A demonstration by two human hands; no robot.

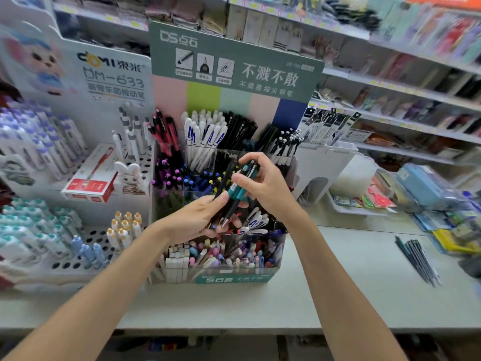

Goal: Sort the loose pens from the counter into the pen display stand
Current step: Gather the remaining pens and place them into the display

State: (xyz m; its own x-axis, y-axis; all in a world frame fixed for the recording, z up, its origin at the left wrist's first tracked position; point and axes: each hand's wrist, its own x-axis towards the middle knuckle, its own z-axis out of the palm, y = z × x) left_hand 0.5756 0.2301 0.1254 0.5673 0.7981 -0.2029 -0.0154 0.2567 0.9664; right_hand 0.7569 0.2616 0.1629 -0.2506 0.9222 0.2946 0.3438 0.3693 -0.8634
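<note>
Both hands meet over the stand [235, 279] in the head view: the left hand [195, 219] grips a pen bundle [236, 194] near its tips, and the right hand [266, 189] pinches its upper end. Loose pens [418, 259] lie on the worktop [338, 287], well to the right.

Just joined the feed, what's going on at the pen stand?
A person is working over the pen display stand. The left hand grips a bundle of pens by the tip end, and the right hand pinches the same pens near their tops. A group of dark loose pens lies on the counter to the right, not yet sorted.
</note>
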